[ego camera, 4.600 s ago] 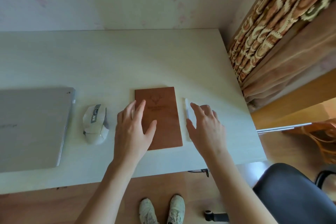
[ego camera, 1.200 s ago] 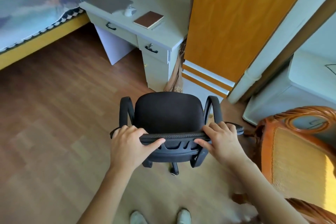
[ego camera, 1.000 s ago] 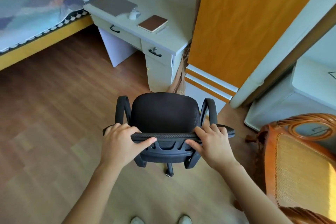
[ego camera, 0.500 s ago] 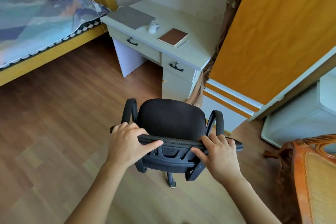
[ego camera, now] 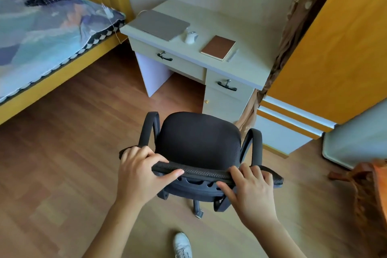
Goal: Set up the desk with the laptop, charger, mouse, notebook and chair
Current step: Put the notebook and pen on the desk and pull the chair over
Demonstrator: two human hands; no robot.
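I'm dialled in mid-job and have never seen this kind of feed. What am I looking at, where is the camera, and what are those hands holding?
There is no machine here: a person works with bare hands. The single picture comes from a wide-angle camera worn on their head, looking forward and down, so the forearms enter from the bottom edge.

The left hand and right hand both grip the top edge of the backrest of a black office chair, which stands on the wooden floor, short of the desk.

On the desk lie a closed laptop, a white mouse, a brown notebook and, beside it, a pale pen-like object, too small to identify. A white cable runs from the laptop's side towards the bed.
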